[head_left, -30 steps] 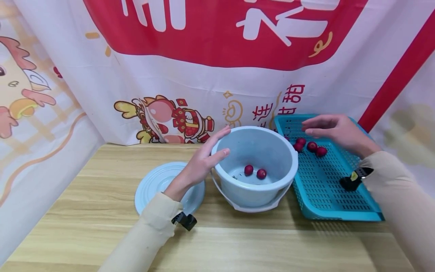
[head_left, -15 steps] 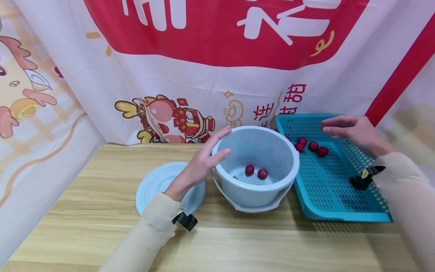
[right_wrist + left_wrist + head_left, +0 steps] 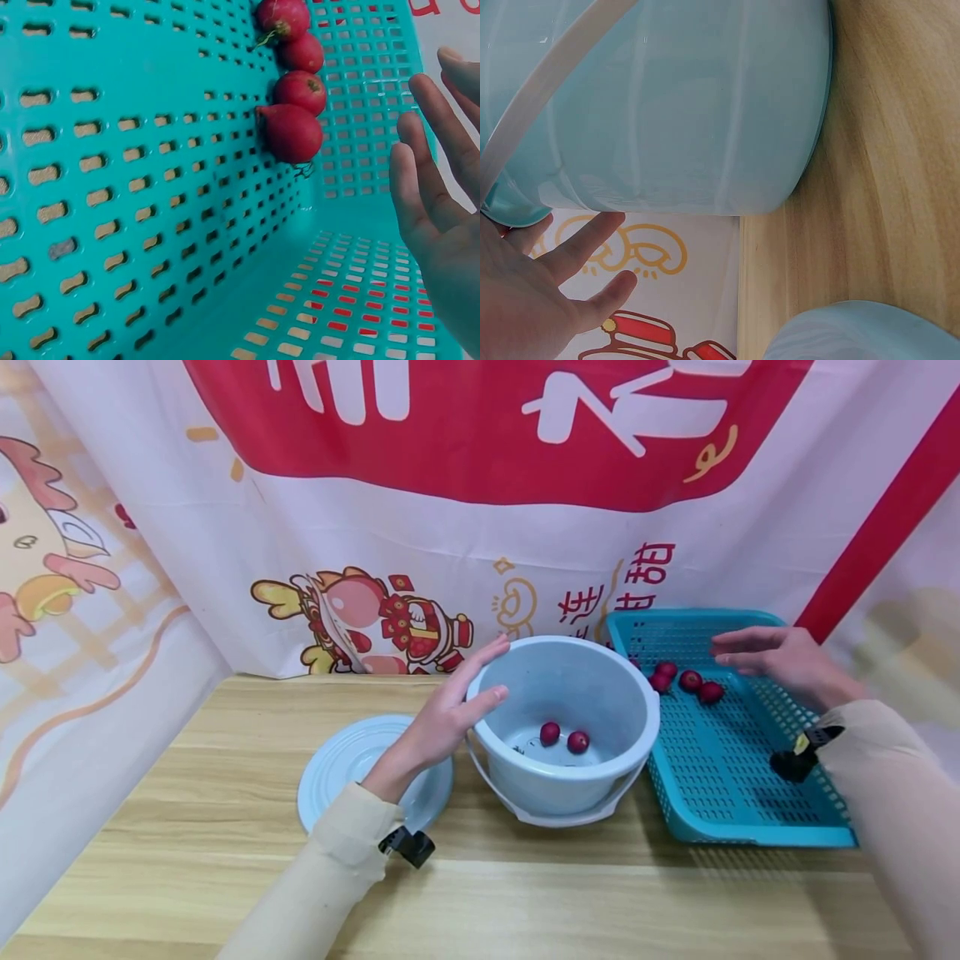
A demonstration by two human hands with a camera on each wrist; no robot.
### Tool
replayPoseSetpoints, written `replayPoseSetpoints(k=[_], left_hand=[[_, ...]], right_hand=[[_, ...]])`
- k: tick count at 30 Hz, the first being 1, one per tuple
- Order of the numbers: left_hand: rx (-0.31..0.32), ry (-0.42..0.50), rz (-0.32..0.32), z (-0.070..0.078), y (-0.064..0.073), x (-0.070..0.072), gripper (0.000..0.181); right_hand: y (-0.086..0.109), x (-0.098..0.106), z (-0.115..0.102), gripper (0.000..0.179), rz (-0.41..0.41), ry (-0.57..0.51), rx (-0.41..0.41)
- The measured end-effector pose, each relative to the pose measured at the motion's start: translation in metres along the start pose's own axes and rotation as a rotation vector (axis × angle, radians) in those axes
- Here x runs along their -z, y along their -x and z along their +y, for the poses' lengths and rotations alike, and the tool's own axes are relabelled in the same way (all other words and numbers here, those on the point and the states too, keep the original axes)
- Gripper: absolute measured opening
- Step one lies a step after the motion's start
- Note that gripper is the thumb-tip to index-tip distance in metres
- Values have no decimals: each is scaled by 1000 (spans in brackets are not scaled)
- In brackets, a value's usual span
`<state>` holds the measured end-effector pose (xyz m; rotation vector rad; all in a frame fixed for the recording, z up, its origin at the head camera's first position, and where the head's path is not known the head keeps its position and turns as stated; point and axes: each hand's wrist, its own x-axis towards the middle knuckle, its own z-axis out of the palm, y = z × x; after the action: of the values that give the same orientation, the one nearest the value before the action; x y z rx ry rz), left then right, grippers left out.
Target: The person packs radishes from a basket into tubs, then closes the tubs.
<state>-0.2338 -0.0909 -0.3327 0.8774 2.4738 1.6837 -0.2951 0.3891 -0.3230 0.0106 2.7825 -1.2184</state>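
A light blue bucket with a white handle hanging down its front stands on the table. Two red radishes lie on its floor. My left hand touches the left side of the rim with straight fingers and the thumb apart. To the right is a teal perforated basket, with several red radishes grouped at its far left; roots show on some. Over the basket's far right part hovers my right hand, fingers extended and holding nothing, apart from the radishes.
A round light blue lid lies flat on the wooden table, left of the bucket and partly under my left forearm. Behind the table hangs a printed cloth. The basket stands close against the bucket's right side.
My right hand has moved to the right over the basket, away from the radishes, and then dropped slightly. My left hand stays at the bucket's rim. The radishes have not moved.
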Motion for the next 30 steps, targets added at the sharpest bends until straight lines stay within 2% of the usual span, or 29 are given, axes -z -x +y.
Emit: replayPoseSetpoints(k=[3,10,13,23,30], left_hand=[[2,3,1,0,0,0,63],[-1,11,-3,0,0,0,64],[-1,8,-2,0,0,0,64],[-4,11,2,0,-1,0,64],[1,10,1,0,0,0,63]], right_hand=[[-2,-2,3,89,-19,20,-18],[-7,-5,13,61,-79,87,-29],[-7,-6,16,57,-110,124,-38],[-13,-7,22,67,-171,189,-101],[-14,-7,22,69,-193,194,-139]])
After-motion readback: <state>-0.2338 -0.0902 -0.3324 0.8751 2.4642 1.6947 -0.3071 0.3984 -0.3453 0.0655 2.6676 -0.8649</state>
